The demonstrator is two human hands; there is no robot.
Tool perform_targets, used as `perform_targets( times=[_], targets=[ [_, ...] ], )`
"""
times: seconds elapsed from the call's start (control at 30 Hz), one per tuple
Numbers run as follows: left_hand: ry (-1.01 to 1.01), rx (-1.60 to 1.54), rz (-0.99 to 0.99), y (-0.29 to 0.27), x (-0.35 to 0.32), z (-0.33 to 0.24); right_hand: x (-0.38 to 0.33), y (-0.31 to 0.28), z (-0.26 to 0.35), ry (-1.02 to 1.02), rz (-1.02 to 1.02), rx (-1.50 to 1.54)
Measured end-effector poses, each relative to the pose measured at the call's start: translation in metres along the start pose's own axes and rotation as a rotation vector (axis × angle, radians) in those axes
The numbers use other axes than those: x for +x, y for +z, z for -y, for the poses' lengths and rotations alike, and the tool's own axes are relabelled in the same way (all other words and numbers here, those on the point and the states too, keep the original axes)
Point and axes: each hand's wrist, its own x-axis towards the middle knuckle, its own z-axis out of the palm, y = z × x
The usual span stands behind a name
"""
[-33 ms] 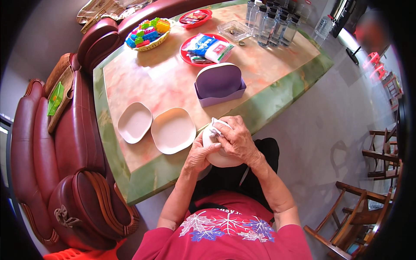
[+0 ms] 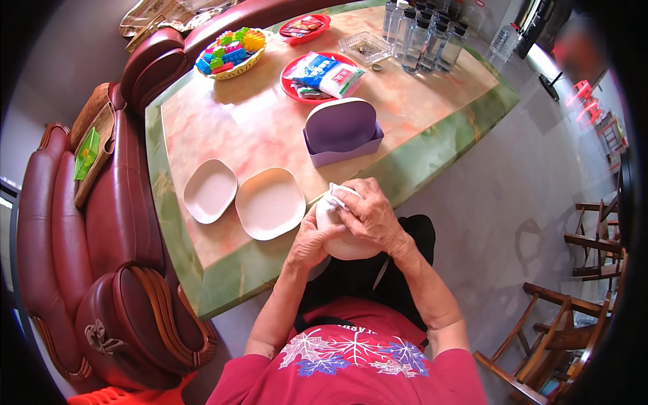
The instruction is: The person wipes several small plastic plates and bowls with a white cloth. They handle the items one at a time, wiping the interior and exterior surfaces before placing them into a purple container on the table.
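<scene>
Over the table's near edge, my left hand (image 2: 310,239) holds a pale, shallow dish (image 2: 352,250) by its left side, thumb across the surface. My right hand (image 2: 370,213) presses a bunched white cloth (image 2: 343,192) against the same dish, its fingers curled over the cloth. The fingers hide much of the dish. To the left, two pale rounded-square dishes lie side by side on the table, a smaller dish (image 2: 210,192) and a larger dish (image 2: 270,203). Beyond my hands stands a purple holder (image 2: 345,154), with a purple dish (image 2: 341,127) upright in it.
The marbled, green-bordered table (image 2: 229,287) also bears a basket of toy blocks (image 2: 233,54), a red plate with packets (image 2: 289,90), a smaller red dish (image 2: 305,30), a clear glass tray (image 2: 365,48) and several dark-capped bottles (image 2: 430,47). A red sofa (image 2: 125,202) stands left, wooden stools (image 2: 550,331) right.
</scene>
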Motion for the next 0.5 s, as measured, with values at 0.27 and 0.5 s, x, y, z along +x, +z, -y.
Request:
perform_targets(
  times=[0.27,0.5],
  targets=[
    [0.04,0.01,-0.037,-0.002,-0.005,0.004,0.001,-0.019,-0.009,0.022,0.019,-0.003],
    [0.085,0.042,-0.089,-0.001,-0.006,0.006,-0.044,-0.024,-0.019,0.251,-0.076,0.098]
  ],
)
